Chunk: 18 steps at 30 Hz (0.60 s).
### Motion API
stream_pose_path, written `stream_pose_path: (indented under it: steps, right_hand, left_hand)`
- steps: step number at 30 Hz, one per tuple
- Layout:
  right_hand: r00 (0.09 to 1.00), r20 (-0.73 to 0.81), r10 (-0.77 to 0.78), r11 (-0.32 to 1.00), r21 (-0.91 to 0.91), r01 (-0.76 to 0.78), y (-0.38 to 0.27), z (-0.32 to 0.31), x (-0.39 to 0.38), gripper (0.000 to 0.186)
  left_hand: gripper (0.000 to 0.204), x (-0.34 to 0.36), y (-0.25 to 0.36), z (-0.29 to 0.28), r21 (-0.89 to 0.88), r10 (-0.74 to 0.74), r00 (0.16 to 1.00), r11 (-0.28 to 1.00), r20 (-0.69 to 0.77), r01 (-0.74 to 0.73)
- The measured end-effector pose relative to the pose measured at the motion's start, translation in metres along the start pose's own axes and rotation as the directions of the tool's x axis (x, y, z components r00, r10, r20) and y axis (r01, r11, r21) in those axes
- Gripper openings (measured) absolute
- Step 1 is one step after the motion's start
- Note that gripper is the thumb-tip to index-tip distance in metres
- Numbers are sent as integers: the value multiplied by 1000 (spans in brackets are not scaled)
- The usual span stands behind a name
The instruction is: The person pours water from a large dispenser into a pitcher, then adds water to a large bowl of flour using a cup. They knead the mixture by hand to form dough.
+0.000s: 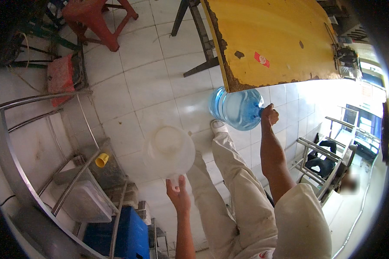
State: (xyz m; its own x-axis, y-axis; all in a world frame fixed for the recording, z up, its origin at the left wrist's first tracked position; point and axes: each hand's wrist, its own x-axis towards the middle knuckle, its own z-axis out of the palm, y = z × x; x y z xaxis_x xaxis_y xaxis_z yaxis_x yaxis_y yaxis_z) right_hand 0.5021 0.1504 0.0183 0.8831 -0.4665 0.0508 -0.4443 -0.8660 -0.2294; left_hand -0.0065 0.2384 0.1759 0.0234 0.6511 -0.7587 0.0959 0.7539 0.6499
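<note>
In my left hand point(179, 197) is the narrow neck of a cloudy, translucent white water jug point(168, 149); its round body points away from me over the floor. My right hand point(269, 115) grips a clear blue water jug point(237, 108) by the neck. That jug lies on its side, its base toward the left, just past my right foot and beside the near corner of the yellow table point(285, 43). Whether either jug touches the floor I cannot tell. Both look empty.
White floor tiles point(151, 86) spread around my feet. At the left stands a metal rack point(80, 177) with a yellow cup point(102, 160), a plastic tub point(88, 200) and a blue box point(116, 235). A red stool point(86, 17) is at the far left. Metal-framed furniture point(320, 155) stands at the right.
</note>
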Motion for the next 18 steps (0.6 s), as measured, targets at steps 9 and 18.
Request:
stream_pose_path:
  steps: [9, 18]
  right_hand:
    - [996, -78, -51, 994, -97, 43, 0, -1, -2, 54]
    - [991, -130, 10, 996, -91, -22, -4, 1, -9, 54]
  left_hand:
    - [56, 0, 5, -6, 38, 40, 997, 998, 65, -42]
    - [52, 13, -1, -17, 0, 45, 996, 999, 73, -45]
